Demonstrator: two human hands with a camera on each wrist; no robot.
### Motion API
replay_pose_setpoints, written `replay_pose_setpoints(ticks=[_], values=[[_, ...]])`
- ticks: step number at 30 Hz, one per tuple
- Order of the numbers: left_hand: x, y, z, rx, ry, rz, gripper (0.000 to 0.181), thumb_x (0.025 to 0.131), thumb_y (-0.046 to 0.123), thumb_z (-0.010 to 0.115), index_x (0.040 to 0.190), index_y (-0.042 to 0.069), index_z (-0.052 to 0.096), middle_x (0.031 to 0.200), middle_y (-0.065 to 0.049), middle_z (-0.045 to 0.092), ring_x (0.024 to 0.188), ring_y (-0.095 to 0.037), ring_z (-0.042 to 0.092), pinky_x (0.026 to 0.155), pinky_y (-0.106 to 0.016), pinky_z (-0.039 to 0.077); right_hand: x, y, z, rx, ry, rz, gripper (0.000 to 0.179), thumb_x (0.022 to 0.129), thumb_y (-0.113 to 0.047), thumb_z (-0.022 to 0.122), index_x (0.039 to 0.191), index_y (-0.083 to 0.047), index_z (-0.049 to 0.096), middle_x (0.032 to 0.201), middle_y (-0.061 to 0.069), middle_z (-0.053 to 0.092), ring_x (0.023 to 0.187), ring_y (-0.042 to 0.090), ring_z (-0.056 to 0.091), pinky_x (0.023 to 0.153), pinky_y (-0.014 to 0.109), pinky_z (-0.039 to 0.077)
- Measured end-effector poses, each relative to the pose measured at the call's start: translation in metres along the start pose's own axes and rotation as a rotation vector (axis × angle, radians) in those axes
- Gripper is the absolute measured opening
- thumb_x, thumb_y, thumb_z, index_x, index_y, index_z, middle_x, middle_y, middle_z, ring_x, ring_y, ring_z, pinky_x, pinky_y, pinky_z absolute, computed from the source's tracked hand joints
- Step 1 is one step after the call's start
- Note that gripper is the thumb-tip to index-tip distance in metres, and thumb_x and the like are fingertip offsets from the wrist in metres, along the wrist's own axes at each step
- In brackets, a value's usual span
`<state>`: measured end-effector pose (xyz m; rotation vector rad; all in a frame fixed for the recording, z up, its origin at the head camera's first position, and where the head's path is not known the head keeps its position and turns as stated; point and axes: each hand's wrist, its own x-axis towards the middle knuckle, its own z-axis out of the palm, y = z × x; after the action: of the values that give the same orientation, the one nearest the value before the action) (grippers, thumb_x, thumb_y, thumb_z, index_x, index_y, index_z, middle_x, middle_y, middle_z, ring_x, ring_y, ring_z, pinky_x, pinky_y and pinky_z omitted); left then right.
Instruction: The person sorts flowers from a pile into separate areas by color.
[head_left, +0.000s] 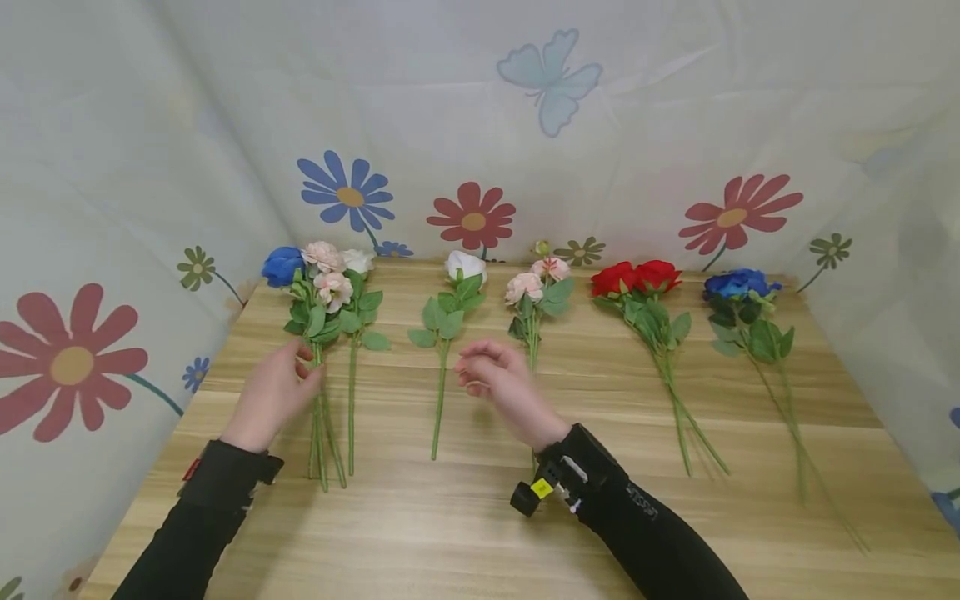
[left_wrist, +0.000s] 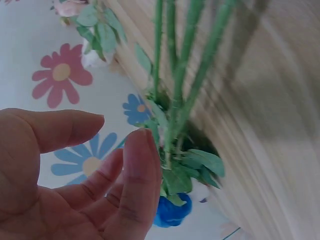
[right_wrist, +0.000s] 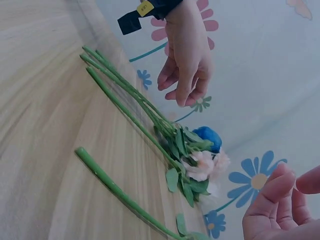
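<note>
Backdrop: printed cloth, upright beyond both hands, prob. hung to screen off the surroundings. Table: wood-grain top below both hands; all flowers lie on it w/ blooms away from you and stem ends toward you, prob. so you can reach a stem w/o crossing a bloom. Grps are spaced apart, prob. for separate access.

Mixed bunch: at your L hand; carries a blue rose and pink blooms. Its stems run close together, prob. to suit one grip. White flower: just right of that bunch, on its own stem. Blue flowers: well right of your R hand. Red roses: nearer, also right of R hand, stems crossed. Pink flowers: beyond R hand, which hides part of their stems in head view. White rose: beyond and betw. the hands, stem just left of R fingertips.

L hand: fingers bent, thumb apart from them, nothing gripped; beside the bunch stems, contact n/c (cannot tell). R hand: fingers loosely bent, thumb apart, nothing gripped; raised, prob. to stay off the stems.

Wrist cam: on R wrist, prob. offset for a view of the fingers.
</note>
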<state>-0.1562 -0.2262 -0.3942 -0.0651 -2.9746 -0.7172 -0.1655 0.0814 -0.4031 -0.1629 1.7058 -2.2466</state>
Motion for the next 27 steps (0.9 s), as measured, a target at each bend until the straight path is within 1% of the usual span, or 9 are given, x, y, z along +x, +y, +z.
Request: replay_pose_setpoints(ticks=[2,5,9,12,14,17,21,23,27], values=[[-0.001,-0.004,0.001,0.010,-0.011,-0.019,0.032,0.091,0.018,0.057,0.107,-0.010,0.054,0.079,-0.018,0.062,0.059,-0.024,0.054,0.054,-0.038,0.043,0.001,0.003,0.005,0.012,0.009,0.007,0.016,0.091,-0.001,0.052,0.107,0.003,0.053,0.092,0.009,0.060,0.082,0.020,0.058,0.069,0.024,0.049],[-0.001,-0.011,0.004,0.020,-0.050,-0.053,0.035,0.092,0.020,0.058,0.107,-0.011,0.053,0.077,-0.018,0.062,0.058,-0.023,0.055,0.054,-0.038,0.044,0.001,0.007,0.013,0.009,-0.004,0.019,0.018,0.092,-0.002,0.051,0.109,0.005,0.053,0.093,0.011,0.060,0.081,0.018,0.058,0.068,0.024,0.048],[0.001,-0.020,0.011,0.012,-0.151,-0.104,0.044,0.094,0.027,0.056,0.112,-0.012,0.052,0.086,-0.021,0.063,0.068,-0.027,0.058,0.060,-0.041,0.046,-0.001,0.011,0.021,-0.010,-0.018,0.030,0.019,0.092,-0.003,0.051,0.109,0.006,0.053,0.092,0.011,0.061,0.078,0.015,0.058,0.070,0.025,0.049],[0.004,-0.024,0.016,0.015,-0.214,-0.117,0.048,0.094,0.032,0.056,0.113,-0.012,0.052,0.091,-0.023,0.063,0.073,-0.029,0.058,0.065,-0.043,0.047,0.000,0.015,0.025,-0.020,-0.014,0.030,0.017,0.092,-0.002,0.051,0.108,0.004,0.054,0.089,0.007,0.061,0.077,0.013,0.058,0.070,0.026,0.049],[0.006,-0.025,0.018,0.021,-0.235,-0.117,0.047,0.093,0.032,0.057,0.110,-0.011,0.054,0.091,-0.022,0.063,0.073,-0.029,0.057,0.065,-0.043,0.047,0.001,0.017,0.027,-0.029,-0.021,0.029,0.016,0.092,-0.002,0.051,0.107,0.004,0.054,0.088,0.005,0.062,0.076,0.013,0.058,0.069,0.025,0.049],[0.007,-0.026,0.020,0.025,-0.241,-0.118,0.040,0.092,0.030,0.059,0.101,-0.009,0.058,0.085,-0.018,0.061,0.069,-0.026,0.054,0.060,-0.038,0.044,0.001,0.018,0.028,-0.038,-0.031,0.035,0.014,0.092,-0.002,0.050,0.105,0.002,0.055,0.087,0.004,0.062,0.076,0.013,0.059,0.068,0.024,0.048],[0.008,-0.029,0.018,0.004,-0.249,-0.134,0.030,0.093,0.026,0.058,0.088,-0.003,0.059,0.067,-0.010,0.054,0.057,-0.021,0.047,0.052,-0.032,0.036,-0.001,0.017,0.027,-0.037,-0.036,0.049,0.012,0.092,-0.002,0.050,0.104,0.002,0.054,0.086,0.004,0.061,0.075,0.013,0.058,0.068,0.025,0.047],[0.008,-0.032,0.016,-0.003,-0.244,-0.131,0.028,0.093,0.024,0.057,0.087,-0.003,0.060,0.066,-0.008,0.053,0.056,-0.020,0.045,0.052,-0.032,0.035,-0.001,0.017,0.027,-0.037,-0.041,0.052,0.012,0.093,-0.002,0.050,0.104,0.002,0.054,0.087,0.004,0.061,0.075,0.013,0.058,0.069,0.026,0.047],[0.008,-0.040,0.013,0.000,-0.222,-0.117,0.026,0.093,0.023,0.058,0.088,-0.002,0.060,0.068,-0.008,0.053,0.058,-0.020,0.045,0.053,-0.032,0.035,-0.002,0.017,0.025,-0.052,-0.063,0.049,0.013,0.093,-0.002,0.049,0.105,0.003,0.054,0.088,0.005,0.061,0.075,0.013,0.058,0.069,0.026,0.048]])
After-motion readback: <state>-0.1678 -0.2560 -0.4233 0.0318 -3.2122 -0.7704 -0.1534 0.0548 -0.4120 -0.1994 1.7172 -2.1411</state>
